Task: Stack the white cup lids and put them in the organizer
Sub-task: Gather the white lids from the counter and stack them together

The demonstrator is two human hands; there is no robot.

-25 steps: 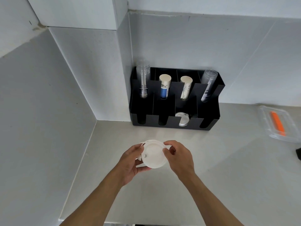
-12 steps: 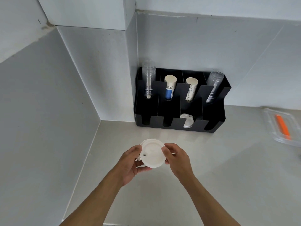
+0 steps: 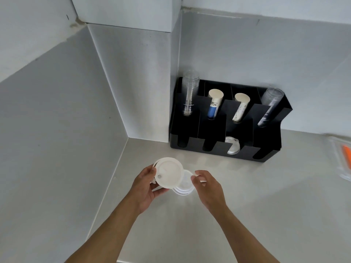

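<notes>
Countertop point(image 3: 247, 215) of pale, matte grey fills the lower frame and runs into a corner where light grey wall panels point(image 3: 57, 120) meet, a boxed-out column point(image 3: 133, 82) stepping forward between them. Against the back wall stands a black organizer point(image 3: 266, 147), its upper slots holding two stacks of clear cups point(image 3: 190, 95) at the ends and two stacks of paper cups point(image 3: 214, 105) between them; one white lid point(image 3: 232, 148) sits in the third lower slot from the left. At the far right edge lies a clear container point(image 3: 341, 158) with something orange inside, blurred.

Above the counter near the corner, the left hand point(image 3: 144, 188) is curled round a few white cup lids point(image 3: 168, 172), thumb on the top face, fingers beneath. The right hand point(image 3: 209, 188) pinches the rim of a second small lid stack point(image 3: 185, 186), partly tucked under the first.
</notes>
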